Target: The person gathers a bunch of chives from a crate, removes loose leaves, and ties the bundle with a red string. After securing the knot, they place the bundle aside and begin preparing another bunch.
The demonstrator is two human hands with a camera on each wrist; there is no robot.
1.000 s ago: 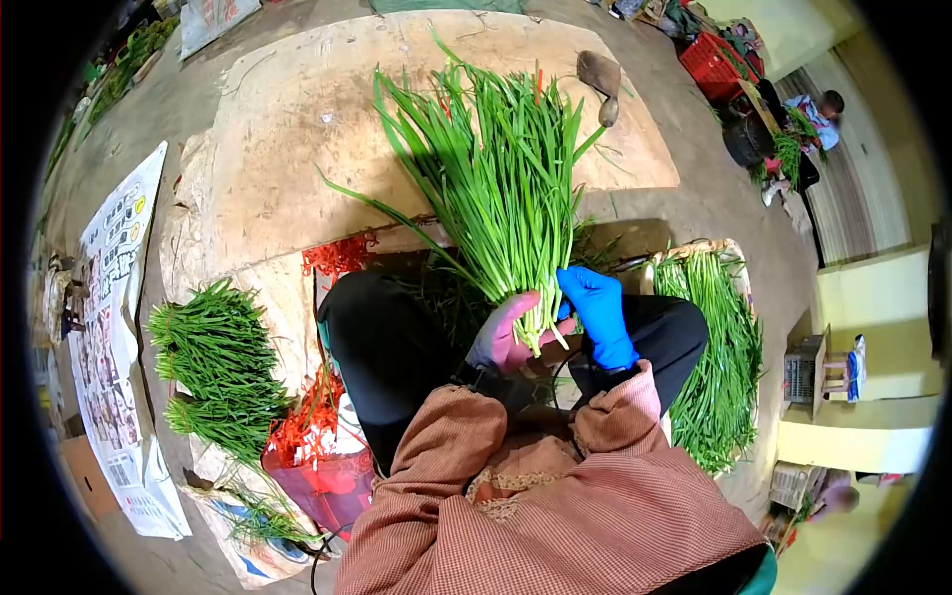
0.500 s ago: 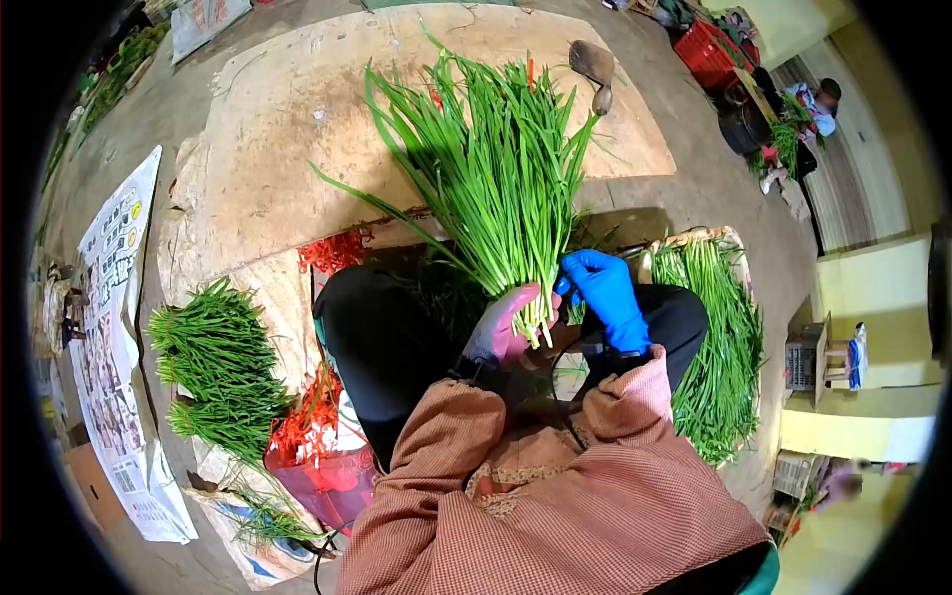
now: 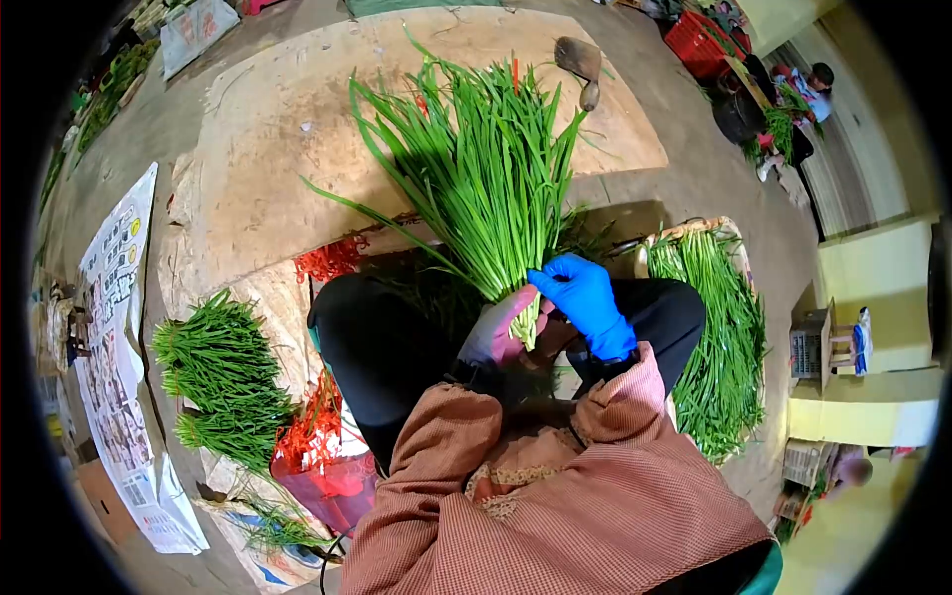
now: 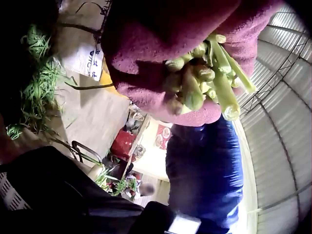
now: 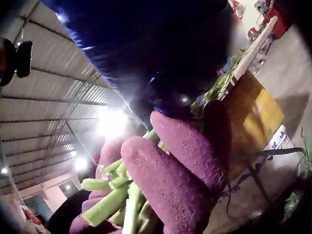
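A big bunch of long green chives point(image 3: 476, 188) fans out away from me above my knees. My left hand point(image 3: 501, 327), in a maroon glove, grips the pale stem ends; the left wrist view shows the cut stems point(image 4: 209, 73) sticking out of that fist point(image 4: 146, 63). The right hand point(image 3: 580, 293), in a blue glove, lies over the bunch just above the left hand, its fingers curled across the stems. Seen from the right wrist, the maroon fingers point(image 5: 165, 180) wrap the stems point(image 5: 112, 195) under the dark blue glove point(image 5: 161, 58).
Tied chive bundles point(image 3: 223, 382) lie on the left beside red ties point(image 3: 307, 426). A basket of loose chives point(image 3: 719, 337) sits on the right. Ahead lie a brown mat point(image 3: 278, 149) and a wooden-handled tool point(image 3: 580, 64). Another person point(image 3: 793, 99) sits far right.
The right hand moved from beside the bunch, fingers pointing up, to lie across the stems above the left hand. The bunch shifted slightly left.
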